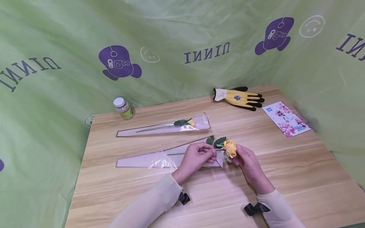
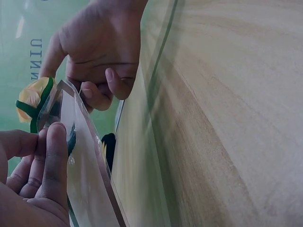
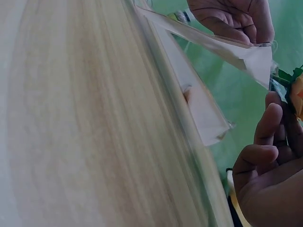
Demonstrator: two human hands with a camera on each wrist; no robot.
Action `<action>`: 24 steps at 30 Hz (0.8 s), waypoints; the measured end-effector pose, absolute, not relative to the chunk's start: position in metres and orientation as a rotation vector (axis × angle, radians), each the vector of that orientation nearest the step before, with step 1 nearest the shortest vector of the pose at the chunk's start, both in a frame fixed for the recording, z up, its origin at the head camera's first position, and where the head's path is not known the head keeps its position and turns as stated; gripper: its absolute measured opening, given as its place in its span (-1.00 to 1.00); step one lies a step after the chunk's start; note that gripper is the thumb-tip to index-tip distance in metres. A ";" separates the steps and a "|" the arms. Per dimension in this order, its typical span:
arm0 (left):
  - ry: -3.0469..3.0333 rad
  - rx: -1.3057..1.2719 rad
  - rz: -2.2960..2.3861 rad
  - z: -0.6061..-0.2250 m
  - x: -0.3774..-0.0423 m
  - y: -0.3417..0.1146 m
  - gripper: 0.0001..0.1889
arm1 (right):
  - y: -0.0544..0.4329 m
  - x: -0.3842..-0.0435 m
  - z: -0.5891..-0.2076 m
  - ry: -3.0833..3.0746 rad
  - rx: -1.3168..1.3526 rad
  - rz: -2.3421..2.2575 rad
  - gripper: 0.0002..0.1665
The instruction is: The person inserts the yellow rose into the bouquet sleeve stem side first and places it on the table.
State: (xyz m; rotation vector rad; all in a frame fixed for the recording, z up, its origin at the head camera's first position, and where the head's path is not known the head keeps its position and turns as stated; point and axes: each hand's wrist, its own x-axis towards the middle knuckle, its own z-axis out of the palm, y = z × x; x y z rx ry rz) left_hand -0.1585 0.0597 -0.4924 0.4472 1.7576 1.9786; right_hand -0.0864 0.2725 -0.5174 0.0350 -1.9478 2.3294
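Note:
A yellow artificial rose point(image 1: 230, 148) with green leaves lies with its stem inside a long, tapering plastic flower sleeve point(image 1: 137, 162), its bloom outside the wide end. My left hand point(image 1: 195, 155) pinches the sleeve near that end, thumb against fingers; the left wrist view shows the sleeve point(image 2: 90, 175) running down beside this hand point(image 2: 42, 175). At the bloom, my right hand point(image 1: 251, 164) holds the rose between its fingers from the right. In the right wrist view the bloom point(image 3: 297, 97) lies against the right hand point(image 3: 270, 175), whose fingertips are close to the sleeve's mouth.
Behind lies a second sleeve point(image 1: 154, 129) with a yellow rose inside. A white-capped bottle point(image 1: 124, 109) stands at the back left. A yellow and black work glove point(image 1: 239, 97) and a floral-printed card point(image 1: 286, 119) lie at the back right. Green fabric point(image 1: 171, 76) hangs behind the table.

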 end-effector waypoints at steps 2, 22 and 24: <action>1.752 0.446 1.976 -0.492 -0.158 0.060 -0.90 | 0.272 -0.088 -0.518 -1.974 -0.003 2.305 -0.59; 1.733 0.415 1.991 -0.493 -0.159 0.061 -0.88 | 0.267 -0.094 -0.520 -2.109 -0.112 2.030 -0.76; 1.734 0.412 1.986 -0.492 -0.159 0.062 -0.88 | 0.267 -0.094 -0.520 -2.136 -0.131 2.006 -0.74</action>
